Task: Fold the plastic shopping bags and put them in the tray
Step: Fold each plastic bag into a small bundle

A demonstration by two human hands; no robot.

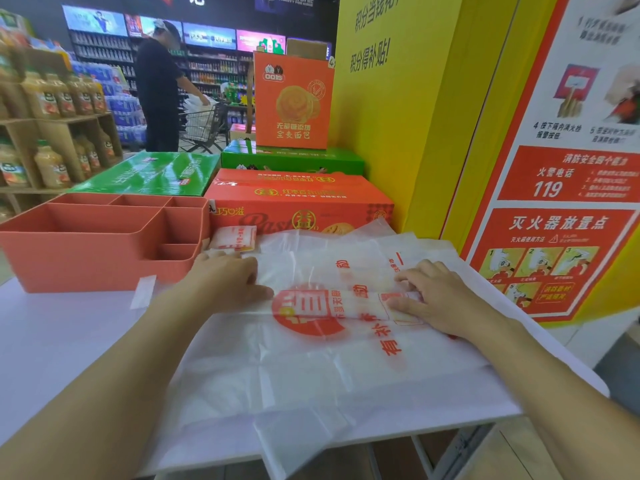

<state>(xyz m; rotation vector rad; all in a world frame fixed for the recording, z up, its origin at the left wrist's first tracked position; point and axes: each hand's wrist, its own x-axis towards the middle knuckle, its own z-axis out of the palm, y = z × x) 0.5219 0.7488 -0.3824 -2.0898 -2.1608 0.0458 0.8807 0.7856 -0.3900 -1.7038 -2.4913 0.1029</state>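
A translucent white plastic shopping bag [311, 368] with red print lies spread flat on the white table [69, 341]. A narrow folded strip of it runs between my hands. My left hand [228, 278] presses the strip's left end with flat fingers. My right hand [436, 299] presses its right end, fingers flat on the plastic. The orange divided tray [69, 258] stands at the table's back left, its compartments bare. A small folded bag [233, 239] lies just right of the tray.
Orange and green cartons [298, 199] are stacked behind the table. A yellow pillar and a red poster wall [554, 202] stand at the right. Shelves of bottles stand at the far left, and a person with a shopping cart [204, 123] stands beyond. The table's front edge is near.
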